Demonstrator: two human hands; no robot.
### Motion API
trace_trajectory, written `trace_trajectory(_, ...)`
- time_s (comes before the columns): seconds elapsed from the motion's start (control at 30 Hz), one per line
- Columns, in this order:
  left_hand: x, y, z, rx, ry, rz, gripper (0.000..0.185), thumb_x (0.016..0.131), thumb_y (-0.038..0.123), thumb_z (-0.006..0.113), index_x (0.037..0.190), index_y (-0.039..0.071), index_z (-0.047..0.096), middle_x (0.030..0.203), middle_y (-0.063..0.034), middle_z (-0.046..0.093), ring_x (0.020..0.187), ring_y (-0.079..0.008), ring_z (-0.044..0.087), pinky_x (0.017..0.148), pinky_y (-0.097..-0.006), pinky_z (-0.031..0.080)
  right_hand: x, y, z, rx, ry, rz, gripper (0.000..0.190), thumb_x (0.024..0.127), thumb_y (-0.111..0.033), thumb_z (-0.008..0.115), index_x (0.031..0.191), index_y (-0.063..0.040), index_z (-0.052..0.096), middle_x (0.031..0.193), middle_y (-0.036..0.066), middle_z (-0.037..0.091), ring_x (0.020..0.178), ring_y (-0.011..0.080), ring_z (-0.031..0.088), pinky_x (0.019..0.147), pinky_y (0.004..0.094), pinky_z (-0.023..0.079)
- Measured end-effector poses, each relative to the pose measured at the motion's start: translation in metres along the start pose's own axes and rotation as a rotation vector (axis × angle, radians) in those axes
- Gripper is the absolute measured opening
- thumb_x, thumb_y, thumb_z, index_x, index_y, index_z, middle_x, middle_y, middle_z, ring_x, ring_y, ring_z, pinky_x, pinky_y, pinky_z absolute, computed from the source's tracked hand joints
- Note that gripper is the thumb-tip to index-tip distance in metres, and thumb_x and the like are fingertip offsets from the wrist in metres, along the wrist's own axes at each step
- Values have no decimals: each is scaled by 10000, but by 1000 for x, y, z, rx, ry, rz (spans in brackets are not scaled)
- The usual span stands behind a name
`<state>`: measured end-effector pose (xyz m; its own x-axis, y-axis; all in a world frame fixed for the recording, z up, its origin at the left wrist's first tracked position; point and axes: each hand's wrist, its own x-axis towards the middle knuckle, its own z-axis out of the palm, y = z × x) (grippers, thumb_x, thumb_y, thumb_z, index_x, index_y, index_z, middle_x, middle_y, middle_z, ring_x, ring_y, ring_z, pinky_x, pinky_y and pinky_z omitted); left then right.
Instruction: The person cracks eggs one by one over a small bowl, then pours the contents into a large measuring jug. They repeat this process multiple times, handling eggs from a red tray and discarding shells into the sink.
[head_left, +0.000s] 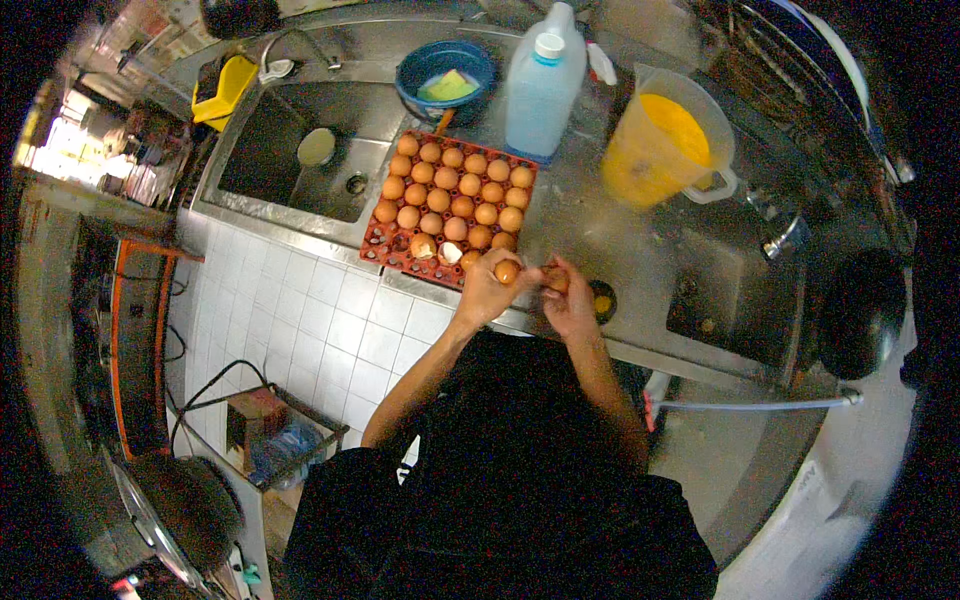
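Observation:
My left hand (491, 289) holds a brown egg (507, 271) over the near right corner of a red egg tray (370, 250). Close beside it, my right hand (571, 300) grips another brown egg or shell (556, 279), slightly blurred. Rows of brown eggs (438, 199) fill much of the tray, and broken eggshells (450, 253) sit in its near rows. Just right of my right hand is a small dark bowl (602, 301) with something yellow inside. Farther back on the right stands a translucent plastic pitcher (660, 146) with yellow-orange liquid.
Behind the tray are a blue bowl (416, 97) with a sponge (448, 87) and a large plastic jug (541, 97) of pale blue liquid. A steel sink (300, 157) lies to the left, another basin (720, 300) to the right. The steel counter's edge runs before me.

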<state>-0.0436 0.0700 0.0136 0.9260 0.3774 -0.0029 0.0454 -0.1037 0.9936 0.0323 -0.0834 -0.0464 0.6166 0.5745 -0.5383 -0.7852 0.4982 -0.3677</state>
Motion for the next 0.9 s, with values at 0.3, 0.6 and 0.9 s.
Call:
trace_trajectory(0.3,15,-9,96,-101,50,-117,523,1021,478,417,701,83,539,553,-11,450,490,-100,425,465,-277,353,-47,-40,-6,-1560,595,-1130,178,944,-165,507,943,5,557,804,202,629,740,414,605,675,471,470)
trace_trajectory(0.6,22,-20,100,-318,-450,-526,427,926,485,614,730,106,591,566,25,495,480,-85,432,434,-249,299,-54,-64,-34,-704,208,-792,230,1031,-294,446,956,-91,522,896,39,559,792,150,552,664,308,469)
trace_trajectory(0.9,9,-28,104,-322,-415,-426,215,841,219,740,919,26,688,742,-33,647,593,-113,568,548,-257,471,-78,-72,-60,-1116,45,-761,322,938,-271,647,1175,-60,591,1028,69,660,883,178,638,796,300,508)
